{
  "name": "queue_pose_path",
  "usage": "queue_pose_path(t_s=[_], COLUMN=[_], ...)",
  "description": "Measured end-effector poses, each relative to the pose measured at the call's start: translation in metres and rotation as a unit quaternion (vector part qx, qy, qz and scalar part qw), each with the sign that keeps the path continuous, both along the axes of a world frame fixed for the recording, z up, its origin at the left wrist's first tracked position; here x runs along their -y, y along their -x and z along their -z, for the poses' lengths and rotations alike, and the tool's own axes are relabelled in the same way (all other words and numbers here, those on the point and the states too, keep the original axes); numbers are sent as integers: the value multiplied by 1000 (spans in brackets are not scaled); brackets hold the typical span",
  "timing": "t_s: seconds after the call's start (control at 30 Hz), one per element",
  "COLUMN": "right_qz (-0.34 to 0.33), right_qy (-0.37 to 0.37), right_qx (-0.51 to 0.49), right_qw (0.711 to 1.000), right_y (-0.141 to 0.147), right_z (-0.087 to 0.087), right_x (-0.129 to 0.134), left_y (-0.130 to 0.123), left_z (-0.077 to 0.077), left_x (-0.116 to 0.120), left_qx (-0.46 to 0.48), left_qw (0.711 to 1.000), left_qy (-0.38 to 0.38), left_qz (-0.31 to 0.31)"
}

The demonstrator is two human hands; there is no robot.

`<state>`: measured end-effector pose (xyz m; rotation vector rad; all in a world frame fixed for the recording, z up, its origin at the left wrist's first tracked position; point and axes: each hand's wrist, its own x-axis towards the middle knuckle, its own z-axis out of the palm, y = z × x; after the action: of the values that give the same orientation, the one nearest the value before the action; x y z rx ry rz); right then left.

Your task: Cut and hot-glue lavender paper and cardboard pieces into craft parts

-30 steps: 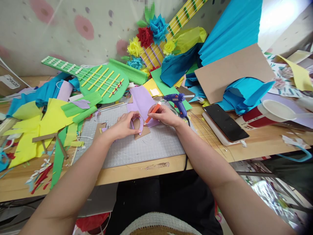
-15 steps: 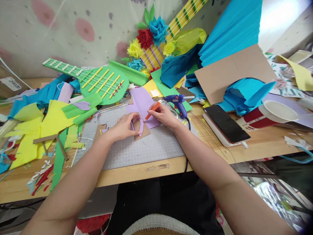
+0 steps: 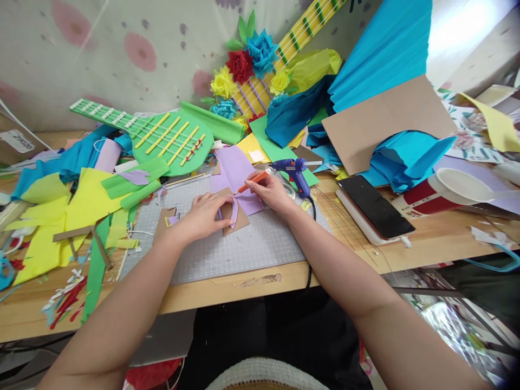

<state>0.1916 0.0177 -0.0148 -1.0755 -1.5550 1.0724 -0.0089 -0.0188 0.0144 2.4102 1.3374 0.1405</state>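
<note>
My left hand (image 3: pixel 209 215) pins a small curved purple paper-covered piece (image 3: pixel 234 212) down on a scrap of brown cardboard (image 3: pixel 239 221), its thumb and index finger at the two ends. My right hand (image 3: pixel 268 190) grips a slim orange pen (image 3: pixel 253 181) like a writing tool, its tip at the upper edge of the curved piece. Behind both hands spreads a larger sheet of purple crepe paper (image 3: pixel 233 165). Everything here rests on a grey gridded cutting mat (image 3: pixel 227 257).
A blue glue gun (image 3: pixel 298 176) lies right of my right hand, its cord running over the table edge. Further right are a phone (image 3: pixel 376 206) and a paper cup (image 3: pixel 444 192). A green paper guitar (image 3: pixel 174 141) lies behind; yellow paper scraps (image 3: pixel 95 192) cover the left.
The pen tip has moved slightly left and up along the curved piece's edge, and the pen leans flatter. My left hand keeps its hold on the piece.
</note>
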Motion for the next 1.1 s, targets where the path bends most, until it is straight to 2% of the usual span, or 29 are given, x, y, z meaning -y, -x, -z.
queue_pose_path(t_s=[0.27,0.37,0.47,0.6,0.7,0.77,0.9,1.1], right_qz=[45,65,70,28,-36,-69,-89,-133], right_qy=[45,103,124,79,61,49,33,17], right_qx=[-79,-105,-49,71,131,154,191,198], right_qw=[995,987,989,994,989,984,977,971], right_y=[0,5,17,38,51,57,61,61], right_z=[4,-4,-16,-26,-25,-22,-12,-4], right_x=[-2,-7,-17,-38,-50,-55,-61,-68], left_y=[-1,-1,-2,-7,-10,-11,-15,-18], left_z=[1,6,9,10,10,10,8,5], left_x=[6,6,8,14,18,20,22,25], left_qx=[-50,-70,-97,-120,-131,-135,-155,-158], left_qw=[996,993,990,987,987,987,986,987], left_qy=[-57,-76,-86,-96,-91,-82,-57,-40], left_qz=[35,49,50,40,32,23,12,9])
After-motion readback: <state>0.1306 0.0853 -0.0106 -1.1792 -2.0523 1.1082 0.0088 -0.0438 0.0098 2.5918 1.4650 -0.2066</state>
